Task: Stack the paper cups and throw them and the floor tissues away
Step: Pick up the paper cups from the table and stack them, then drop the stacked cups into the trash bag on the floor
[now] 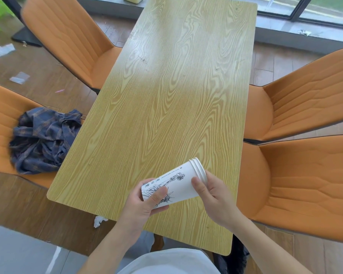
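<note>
paper cups [179, 183], nested into one white stack with black line drawings, are held tilted above the near end of the tabletop [166, 95], rims up and to the right. the base end is gripped by the left hand [142, 206], thumb across the print; the rim end is pinched by the right hand [212, 196], thumb on the wall just below the rims. a crumpled tissue [99, 221] is seen on the floor [28, 194] beside the near left table corner, and further scraps [3, 50] lie well apart at far left. a dark plaid cloth [44, 141] is heaped on an orange chair [0, 123] to the left.
</note>
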